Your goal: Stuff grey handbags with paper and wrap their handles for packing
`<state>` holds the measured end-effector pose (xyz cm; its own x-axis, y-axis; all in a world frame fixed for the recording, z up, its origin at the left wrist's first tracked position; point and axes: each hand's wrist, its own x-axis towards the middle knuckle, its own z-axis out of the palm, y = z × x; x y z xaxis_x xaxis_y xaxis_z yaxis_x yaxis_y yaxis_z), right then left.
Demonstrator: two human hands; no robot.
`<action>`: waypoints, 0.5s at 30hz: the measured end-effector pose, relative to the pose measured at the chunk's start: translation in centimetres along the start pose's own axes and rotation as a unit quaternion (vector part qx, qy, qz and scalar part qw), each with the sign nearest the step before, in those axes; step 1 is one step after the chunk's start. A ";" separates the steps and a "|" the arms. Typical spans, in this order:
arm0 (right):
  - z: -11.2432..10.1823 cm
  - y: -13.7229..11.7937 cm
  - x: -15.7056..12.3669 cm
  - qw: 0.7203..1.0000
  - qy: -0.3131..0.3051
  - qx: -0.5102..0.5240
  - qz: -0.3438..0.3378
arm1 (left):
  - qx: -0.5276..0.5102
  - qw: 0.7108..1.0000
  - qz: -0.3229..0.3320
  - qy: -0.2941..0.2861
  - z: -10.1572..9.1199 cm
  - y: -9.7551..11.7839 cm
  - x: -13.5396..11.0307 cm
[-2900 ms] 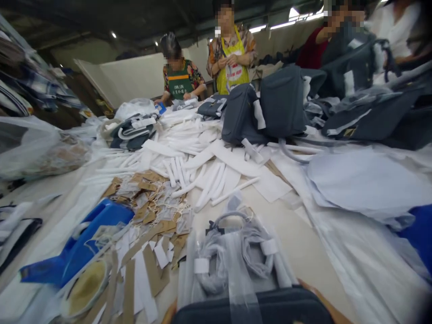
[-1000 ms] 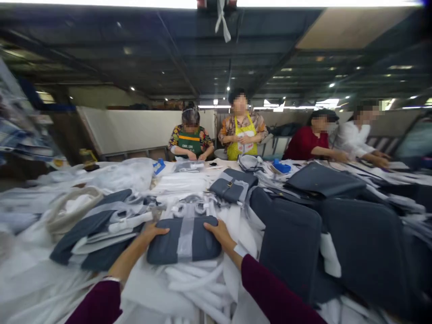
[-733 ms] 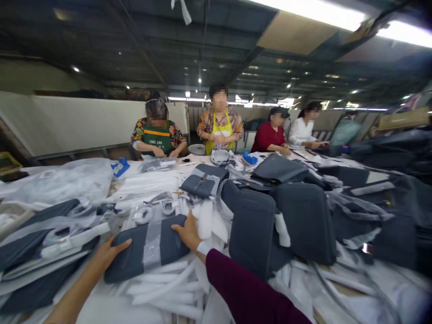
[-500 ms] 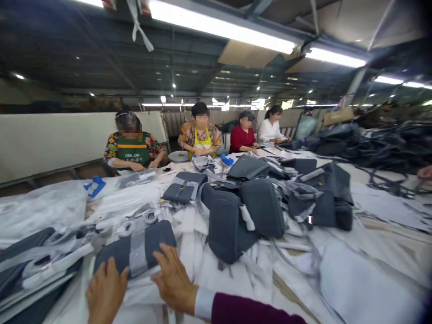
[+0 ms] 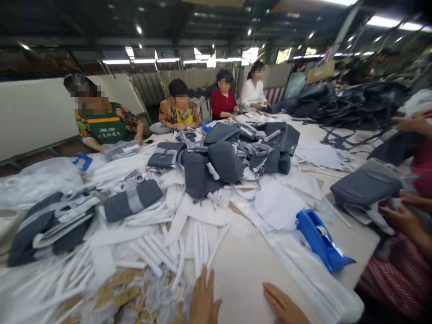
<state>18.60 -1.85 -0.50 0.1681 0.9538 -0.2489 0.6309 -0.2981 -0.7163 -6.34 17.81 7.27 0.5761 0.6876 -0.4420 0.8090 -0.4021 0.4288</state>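
The left hand (image 5: 204,299) is open and empty, fingers straight, thumb apart, by the white foam tubes (image 5: 201,240). The right hand (image 5: 283,303) lies open over bare tabletop (image 5: 239,256). Whether these 2 touch anything is unclear. The taped slate-blue bag (image 5: 121,206) lies farther forward, leftward.

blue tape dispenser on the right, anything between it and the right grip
Yes: plastic sheeting lies on the table between the right grip and the dispenser; nothing visible stands up there.
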 end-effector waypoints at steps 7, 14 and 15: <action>4.1 2.5 -2.9 0.964 0.067 -0.229 -0.116 | -0.033 0.996 -0.026 -0.081 11.3 6.4 -5.9; 4.9 4.1 -2.9 0.915 0.145 -0.313 -0.210 | 0.051 0.997 -0.008 0.055 17.7 5.6 -8.2; 5.0 4.3 -3.0 0.914 0.144 -0.312 -0.215 | 0.046 0.997 -0.004 0.058 17.7 5.6 -8.2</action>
<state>17.01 -6.17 -6.03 -0.0603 0.9748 0.2148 0.9799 0.0988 -0.1733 -4.48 -0.77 -0.72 0.5566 0.7543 -0.3481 0.8238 -0.4471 0.3485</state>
